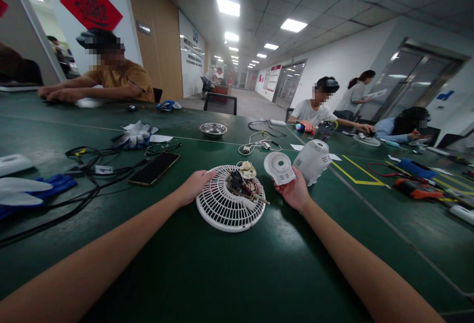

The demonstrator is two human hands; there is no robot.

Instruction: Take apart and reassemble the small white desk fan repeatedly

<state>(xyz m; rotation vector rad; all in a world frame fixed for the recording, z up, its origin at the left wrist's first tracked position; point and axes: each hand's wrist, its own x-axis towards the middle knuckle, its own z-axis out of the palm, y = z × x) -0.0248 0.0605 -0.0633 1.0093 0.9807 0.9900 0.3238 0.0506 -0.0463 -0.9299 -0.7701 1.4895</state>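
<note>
A round white fan grille [218, 209] lies on the green table, with an exposed motor and wiring [242, 182] on top of it. My left hand [194, 186] grips the grille's left rim, fingers over the slats. To the right of the grille, my right hand [294, 193] holds a white vented motor cover [279, 167] slightly above the table, its slotted round face toward me. Just behind that hand stands a larger white plastic housing [314, 159]; whether the hand touches it I cannot tell.
A phone [155, 168], black cables [87, 165] and work gloves [135, 135] lie to the left. Beyond the grille are a metal bowl [213, 129] and a white cable [259, 142]. A multimeter [414, 189] lies at right. Several people work around the table [222, 278].
</note>
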